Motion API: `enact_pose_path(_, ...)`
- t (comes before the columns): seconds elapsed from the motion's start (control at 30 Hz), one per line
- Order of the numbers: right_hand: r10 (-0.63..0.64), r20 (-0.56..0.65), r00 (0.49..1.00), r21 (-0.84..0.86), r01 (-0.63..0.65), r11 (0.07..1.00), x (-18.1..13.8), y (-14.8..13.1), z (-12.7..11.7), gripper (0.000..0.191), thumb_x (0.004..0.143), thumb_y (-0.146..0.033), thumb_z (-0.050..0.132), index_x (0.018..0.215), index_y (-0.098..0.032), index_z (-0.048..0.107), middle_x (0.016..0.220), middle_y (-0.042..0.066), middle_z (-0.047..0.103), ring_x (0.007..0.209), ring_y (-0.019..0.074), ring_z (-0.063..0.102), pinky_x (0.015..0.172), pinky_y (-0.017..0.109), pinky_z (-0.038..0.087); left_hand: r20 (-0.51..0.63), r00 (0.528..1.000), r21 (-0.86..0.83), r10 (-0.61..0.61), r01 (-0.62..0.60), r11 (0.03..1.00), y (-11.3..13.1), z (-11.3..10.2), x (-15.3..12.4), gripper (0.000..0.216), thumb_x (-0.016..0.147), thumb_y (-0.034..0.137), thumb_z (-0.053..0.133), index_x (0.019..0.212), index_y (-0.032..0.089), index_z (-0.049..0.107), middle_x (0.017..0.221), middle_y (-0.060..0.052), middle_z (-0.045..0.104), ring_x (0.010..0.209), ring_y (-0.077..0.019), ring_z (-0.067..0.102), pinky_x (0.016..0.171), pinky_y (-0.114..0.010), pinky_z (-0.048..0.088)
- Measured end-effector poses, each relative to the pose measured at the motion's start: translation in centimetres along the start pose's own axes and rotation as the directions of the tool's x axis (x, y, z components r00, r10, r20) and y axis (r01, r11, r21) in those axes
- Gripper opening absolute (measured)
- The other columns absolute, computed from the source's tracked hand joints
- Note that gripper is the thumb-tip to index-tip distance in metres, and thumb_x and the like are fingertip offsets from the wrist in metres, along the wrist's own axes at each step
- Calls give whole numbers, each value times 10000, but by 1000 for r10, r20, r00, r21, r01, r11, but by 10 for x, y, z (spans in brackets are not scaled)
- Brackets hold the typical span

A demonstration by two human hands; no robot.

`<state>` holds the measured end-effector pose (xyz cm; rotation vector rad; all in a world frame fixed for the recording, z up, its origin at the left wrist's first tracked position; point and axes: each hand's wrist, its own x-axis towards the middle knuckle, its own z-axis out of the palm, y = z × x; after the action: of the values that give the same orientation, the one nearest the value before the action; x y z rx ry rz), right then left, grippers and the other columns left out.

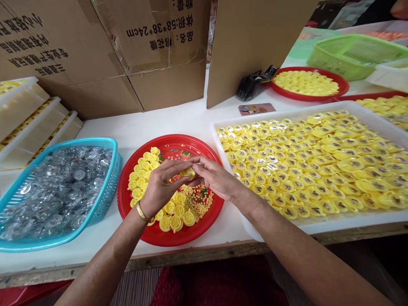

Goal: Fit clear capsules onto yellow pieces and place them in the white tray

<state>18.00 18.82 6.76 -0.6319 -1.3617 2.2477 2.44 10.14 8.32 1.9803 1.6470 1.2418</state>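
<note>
Over a red round tray (204, 227), my left hand (164, 182) and my right hand (215, 176) meet with fingertips together. Between them they pinch one small round yellow plastic piece (188, 172), partly hidden by the fingers. My left wrist wears a gold bangle. Several yellow round pieces (176, 222) lie along the left and front of the tray, with patterned open tops. Tiny pale yellow beads (200, 203) are scattered on the tray's right side and back. To the left, a blue basket (110, 170) holds many clear plastic covers (79, 174).
At right, a white tray (318, 227) is filled with yellow pieces showing clear tops. Behind it lie a pink card (256, 109), a black tape dispenser (253, 85) and a red plate (344, 87). Cardboard (165, 85) stands at the back; white bins (32, 131) are stacked at left.
</note>
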Motion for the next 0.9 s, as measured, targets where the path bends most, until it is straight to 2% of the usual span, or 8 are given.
enact_pose_path(0.1, -16, 12, 1000, -18, 16, 1000, 0, 0, 1, 160, 888, -328, 575, 976, -195, 571, 1008, 35, 612, 794, 103, 631, 748, 272, 579, -6, 999, 54, 39, -39, 998, -1, 0, 0, 344, 835, 242, 641, 1177, 278, 645, 1085, -68, 700, 959, -198, 629, 842, -388, 516)
enact_pose_path(0.23, -27, -1, 1000, -63, 27, 998, -1, 0, 3, 153, 841, -292, 642, 932, -186, 581, 939, 22, 614, 830, 118, 627, 788, 304, 581, 24, 998, 82, 52, -54, 995, 1, 1, 1, 341, 850, 243, 620, 1188, 286, 638, 1100, -65, 696, 971, -200, 629, 863, -392, 510)
enact_pose_path(0.3, -45, -13, 999, -74, 44, 996, -1, -1, 4, 144, 838, -277, 642, 931, -187, 580, 926, 19, 619, 829, 119, 630, 809, 321, 579, 47, 999, 35, -9, 7, 999, 2, 1, 1, 354, 862, 246, 603, 1212, 293, 620, 1172, -64, 670, 1047, -199, 614, 916, -393, 497)
enact_pose_path(0.37, -62, -16, 998, -92, 60, 994, -1, -1, 4, 137, 840, -270, 634, 932, -185, 577, 938, 24, 621, 850, 125, 630, 835, 339, 572, 29, 992, -30, -119, 120, 992, 3, 2, 1, 352, 862, 265, 599, 1213, 277, 618, 1214, -69, 647, 1093, -198, 599, 931, -377, 500)
enact_pose_path(0.47, -101, -16, 995, -172, 97, 980, -1, -1, 5, 134, 841, -252, 618, 950, -183, 581, 973, 33, 611, 899, 140, 627, 866, 365, 559, -56, 944, -133, -325, 316, 940, 3, 4, 0, 292, 819, 316, 648, 1091, 214, 679, 1088, -82, 690, 947, -187, 653, 795, -319, 551)
enact_pose_path(0.57, -163, -26, 986, -301, 147, 942, 0, 2, 3, 156, 836, -240, 614, 982, -194, 583, 984, 34, 610, 896, 150, 625, 872, 389, 549, -40, 872, -294, -488, 457, 840, 5, 8, 0, 241, 782, 320, 682, 973, 175, 698, 888, -60, 723, 757, -155, 672, 660, -269, 553)
enact_pose_path(0.7, -225, -34, 974, -437, 188, 880, 1, 6, 2, 164, 838, -266, 610, 990, -209, 587, 949, 33, 631, 860, 159, 628, 836, 389, 548, -9, 823, -491, -568, 491, 719, 8, 11, 2, 190, 734, 283, 716, 871, 156, 685, 757, -30, 711, 681, -136, 665, 627, -249, 546)
enact_pose_path(0.9, -282, -35, 959, -539, 220, 813, 0, 9, 2, 168, 850, -254, 580, 1011, -206, 583, 939, 39, 656, 848, 166, 640, 809, 381, 542, 12, 796, -505, -605, 527, 683, 5, 9, 5, 196, 672, 272, 760, 793, 150, 668, 718, 1, 674, 617, -102, 625, 586, -217, 511)
